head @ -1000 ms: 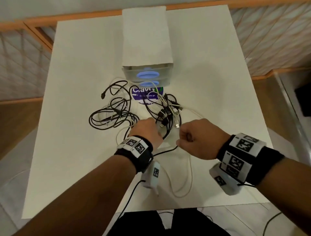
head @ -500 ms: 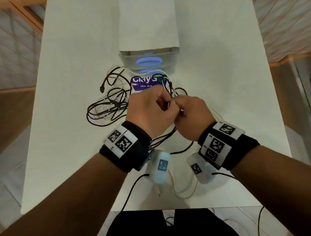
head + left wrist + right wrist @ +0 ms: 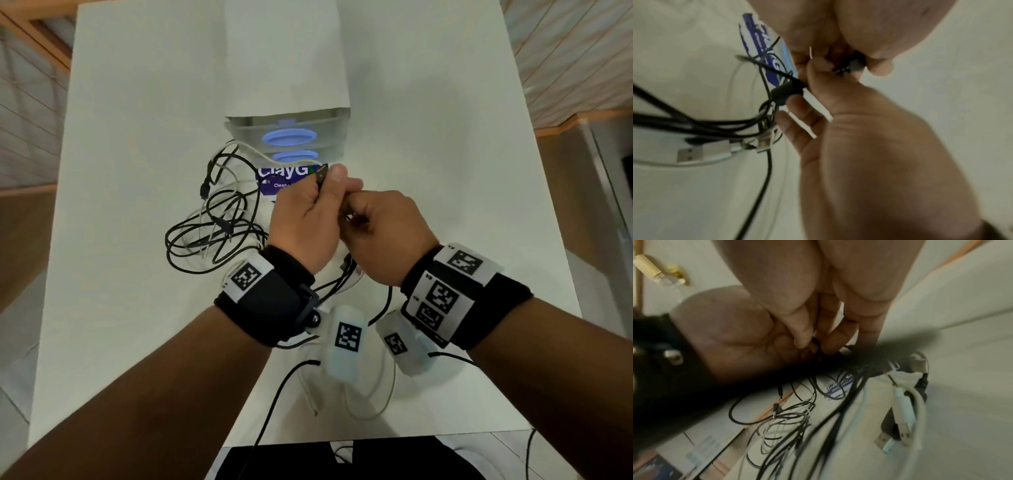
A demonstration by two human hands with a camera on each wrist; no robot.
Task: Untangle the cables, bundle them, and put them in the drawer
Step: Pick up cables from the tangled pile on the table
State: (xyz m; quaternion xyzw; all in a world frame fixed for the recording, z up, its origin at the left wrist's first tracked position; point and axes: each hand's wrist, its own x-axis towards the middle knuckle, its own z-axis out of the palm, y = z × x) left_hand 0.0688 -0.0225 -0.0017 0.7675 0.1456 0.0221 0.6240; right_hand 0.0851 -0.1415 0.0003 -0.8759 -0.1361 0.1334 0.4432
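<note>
Head view, item: cable tangle, black and white leads knotted together, lying mid-table and rising into both hands. Left hand curled round a dark plug and several strands; right hand pinching into the same knot, touching the left. Loose loops spread left; white lead trails to the near edge. Drawer unit just beyond, drawers closed.
Risks, judged: pulling one plug hard may tighten the knot; lifted strands may drag the loops off the table; hanging plugs may snag.
</note>
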